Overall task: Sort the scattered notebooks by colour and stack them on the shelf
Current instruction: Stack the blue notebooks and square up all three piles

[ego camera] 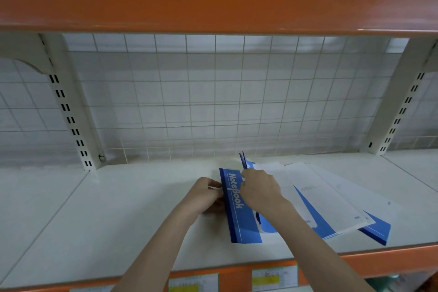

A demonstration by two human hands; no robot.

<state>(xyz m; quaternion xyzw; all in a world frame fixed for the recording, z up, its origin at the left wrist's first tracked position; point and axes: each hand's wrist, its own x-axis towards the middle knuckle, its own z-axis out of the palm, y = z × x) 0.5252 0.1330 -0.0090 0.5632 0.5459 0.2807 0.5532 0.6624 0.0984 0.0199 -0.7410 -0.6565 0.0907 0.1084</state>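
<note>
A blue notebook (239,216) with white "NoteBook" lettering stands tilted on the white shelf (118,208), seen almost edge on. My left hand (208,193) grips its left side with curled fingers. My right hand (258,188) holds its upper right edge, where blue covers (243,161) stick up behind the knuckles. To the right, several blue and white notebooks (331,201) lie fanned out flat on the shelf, overlapping one another; a blue corner (376,230) juts out at the front right.
An orange beam (213,0) of the upper shelf crosses overhead. A wire grid back panel (213,102) and two slotted cream uprights (68,111) (400,111) bound the bay. Price labels (275,277) sit on the orange front edge.
</note>
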